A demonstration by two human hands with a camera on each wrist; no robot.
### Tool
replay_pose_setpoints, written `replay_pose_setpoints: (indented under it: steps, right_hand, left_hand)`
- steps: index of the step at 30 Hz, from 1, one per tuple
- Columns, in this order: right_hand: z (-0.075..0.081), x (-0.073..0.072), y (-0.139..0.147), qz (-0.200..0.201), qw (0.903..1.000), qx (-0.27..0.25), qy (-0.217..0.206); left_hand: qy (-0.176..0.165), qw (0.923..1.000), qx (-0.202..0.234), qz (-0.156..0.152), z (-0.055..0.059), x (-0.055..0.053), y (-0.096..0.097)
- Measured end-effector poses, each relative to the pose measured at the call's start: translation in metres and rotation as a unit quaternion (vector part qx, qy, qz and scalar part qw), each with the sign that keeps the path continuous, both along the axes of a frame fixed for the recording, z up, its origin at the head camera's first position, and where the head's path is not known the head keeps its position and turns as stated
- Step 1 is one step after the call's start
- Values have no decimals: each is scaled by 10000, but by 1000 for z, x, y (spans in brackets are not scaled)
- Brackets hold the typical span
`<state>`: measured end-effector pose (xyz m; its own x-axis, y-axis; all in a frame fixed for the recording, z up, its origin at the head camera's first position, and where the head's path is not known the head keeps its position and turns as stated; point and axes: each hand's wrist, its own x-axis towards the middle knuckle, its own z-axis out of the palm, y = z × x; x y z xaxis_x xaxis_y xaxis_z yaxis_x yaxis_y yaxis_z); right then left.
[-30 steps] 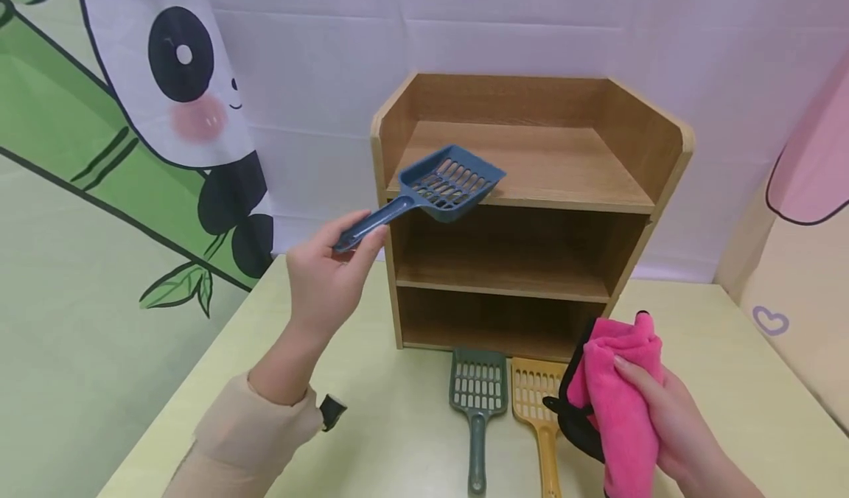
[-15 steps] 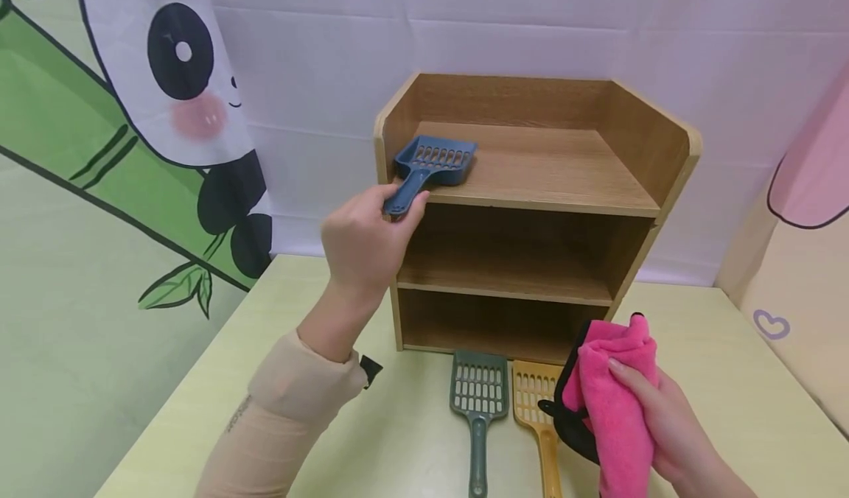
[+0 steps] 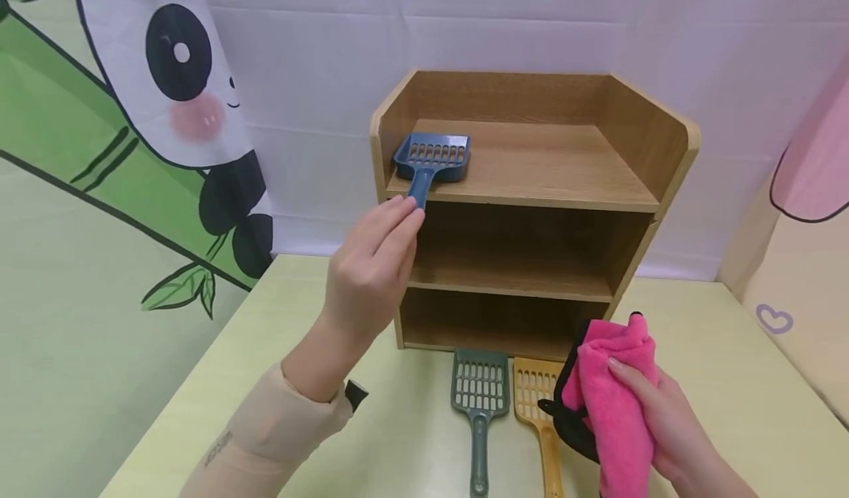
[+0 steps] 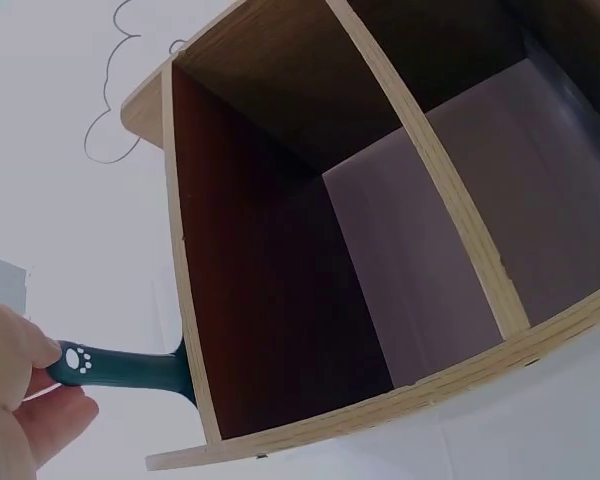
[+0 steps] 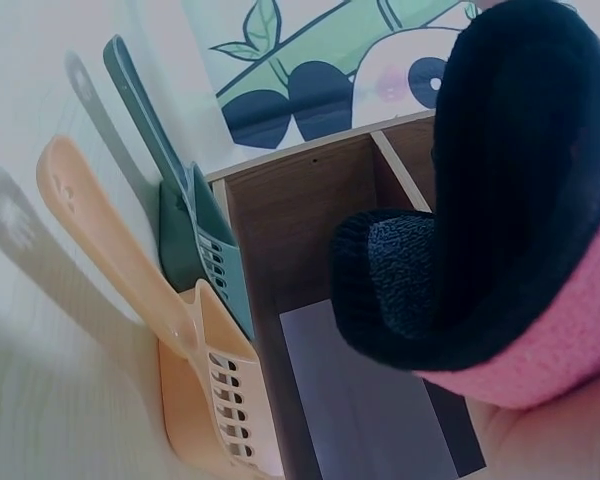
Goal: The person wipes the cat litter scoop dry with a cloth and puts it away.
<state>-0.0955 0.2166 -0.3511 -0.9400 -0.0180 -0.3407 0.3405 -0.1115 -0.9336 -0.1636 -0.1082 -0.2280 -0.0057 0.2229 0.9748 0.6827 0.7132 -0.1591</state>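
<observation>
A blue litter scoop (image 3: 423,177) lies on the left front of the wooden shelf unit's top board (image 3: 537,163), its handle sticking out over the front edge. My left hand (image 3: 368,273) pinches the end of that handle; in the left wrist view the handle (image 4: 130,369) shows a paw-print cutout beside thumb and finger. My right hand (image 3: 679,428) grips a folded pink cloth (image 3: 620,402) with black edging, low at the right. Close by the cloth, a green litter scoop (image 3: 479,417) and a yellow litter scoop (image 3: 545,439) lie on the table, and the cloth partly covers the yellow one.
The wooden shelf unit (image 3: 511,292) stands on the pale table (image 3: 398,439), its two lower compartments facing me. Both table scoops lie just before its base. A printed curtain (image 3: 318,115) hangs behind, and a wall (image 3: 796,299) rises at the right.
My left hand has moved right, bringing the blue litter scoop from the air onto the top board, and its fingers have slid toward the handle's end. The right hand has hardly moved.
</observation>
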Motion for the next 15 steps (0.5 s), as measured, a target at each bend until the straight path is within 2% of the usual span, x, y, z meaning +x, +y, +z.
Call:
replay_pose_setpoints:
  steps: [5,9,15]
  right_hand:
    - [3,-4,4,64,9998,75,-166]
    - [5,-7,10,79,9997,145,-186]
    - [8,-12,16,136,9997,139,-165]
  left_hand:
    - [149,9991,-369,134,6,-10,7]
    - [70,9980,-522,359,11,-19,10]
    - [-116,9963,-513,672,18,-38,15]
